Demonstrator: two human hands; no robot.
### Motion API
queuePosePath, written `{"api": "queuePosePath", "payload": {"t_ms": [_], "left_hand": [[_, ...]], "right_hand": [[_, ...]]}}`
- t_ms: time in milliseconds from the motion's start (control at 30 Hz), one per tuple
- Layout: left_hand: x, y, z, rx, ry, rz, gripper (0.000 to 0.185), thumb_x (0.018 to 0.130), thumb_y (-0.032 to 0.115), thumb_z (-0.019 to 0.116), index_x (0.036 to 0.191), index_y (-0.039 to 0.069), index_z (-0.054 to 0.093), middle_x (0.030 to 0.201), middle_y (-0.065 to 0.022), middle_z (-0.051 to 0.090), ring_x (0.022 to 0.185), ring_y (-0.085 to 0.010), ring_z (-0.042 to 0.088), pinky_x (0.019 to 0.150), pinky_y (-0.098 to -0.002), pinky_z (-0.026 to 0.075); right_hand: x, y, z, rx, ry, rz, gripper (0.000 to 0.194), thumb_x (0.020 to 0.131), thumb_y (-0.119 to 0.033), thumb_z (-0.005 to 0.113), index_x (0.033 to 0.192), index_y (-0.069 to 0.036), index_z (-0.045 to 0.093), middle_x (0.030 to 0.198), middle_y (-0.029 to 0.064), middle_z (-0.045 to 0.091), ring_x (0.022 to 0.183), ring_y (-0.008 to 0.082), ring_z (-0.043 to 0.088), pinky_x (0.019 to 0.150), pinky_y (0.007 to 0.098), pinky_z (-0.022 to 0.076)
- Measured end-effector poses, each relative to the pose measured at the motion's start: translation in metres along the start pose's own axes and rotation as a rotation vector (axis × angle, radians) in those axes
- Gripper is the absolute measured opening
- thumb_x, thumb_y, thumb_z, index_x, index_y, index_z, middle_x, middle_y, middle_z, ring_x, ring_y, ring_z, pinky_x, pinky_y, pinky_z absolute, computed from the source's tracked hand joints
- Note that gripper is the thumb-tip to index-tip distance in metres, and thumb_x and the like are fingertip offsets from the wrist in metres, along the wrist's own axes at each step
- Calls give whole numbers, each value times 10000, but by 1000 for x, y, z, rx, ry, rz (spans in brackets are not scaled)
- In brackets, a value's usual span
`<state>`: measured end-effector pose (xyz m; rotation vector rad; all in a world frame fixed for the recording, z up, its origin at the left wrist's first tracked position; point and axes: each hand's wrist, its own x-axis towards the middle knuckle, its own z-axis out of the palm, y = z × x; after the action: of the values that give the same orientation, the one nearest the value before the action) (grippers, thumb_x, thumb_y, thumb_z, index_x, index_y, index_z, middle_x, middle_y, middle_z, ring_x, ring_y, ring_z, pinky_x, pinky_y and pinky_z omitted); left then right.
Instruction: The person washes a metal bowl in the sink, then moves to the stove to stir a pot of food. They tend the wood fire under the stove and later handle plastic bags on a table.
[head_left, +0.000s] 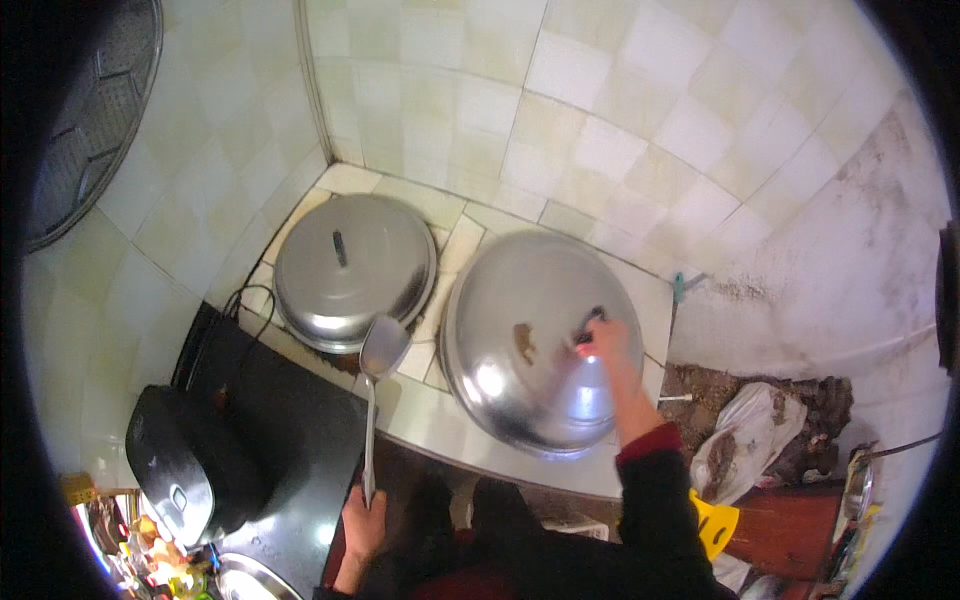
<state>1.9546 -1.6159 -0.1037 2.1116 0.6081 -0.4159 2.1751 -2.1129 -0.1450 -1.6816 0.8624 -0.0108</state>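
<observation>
My left hand (364, 527) grips the handle end of a metal wok spatula (385, 351), whose broad blade points away from me, near the edge of the smaller lid. With my right hand (606, 341) I hold the dark handle of a large domed metal lid (517, 285), which covers the bigger round cooking place on the tiled stove top. A brown stain or opening shows on this lid beside the handle. To its left lies a smaller domed metal lid (352, 255) with a dark handle. What is under both lids is hidden.
A black appliance (180, 465) stands on a black worktop (300, 450) at the left, near a shiny metal tray (255, 577) and bottles. Tiled walls border the stove top (450, 427). At the right are a white plastic bag (742, 435) and a yellow object (716, 525).
</observation>
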Motion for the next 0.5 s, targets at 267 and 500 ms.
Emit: {"api": "queuePosePath", "payload": {"t_ms": [267, 500], "left_hand": [[5, 65, 37, -49, -201, 137, 295, 852, 197, 614, 1046, -8, 528, 692, -110, 589, 597, -171, 570, 566, -330, 466], [33, 100, 88, -134, -591, -34, 459, 799, 94, 633, 1207, -26, 459, 655, -87, 574, 450, -145, 532, 374, -290, 419]], "right_hand": [[-69, -51, -187, 497, -58, -75, 221, 846, -162, 545, 935, 40, 552, 833, 207, 626, 692, 316, 668, 598, 391, 591], [-113, -16, -224, 884, -73, -192, 260, 814, -5, 541, 1046, 107, 505, 1010, 252, 589, 952, 413, 613, 888, 457, 542]]}}
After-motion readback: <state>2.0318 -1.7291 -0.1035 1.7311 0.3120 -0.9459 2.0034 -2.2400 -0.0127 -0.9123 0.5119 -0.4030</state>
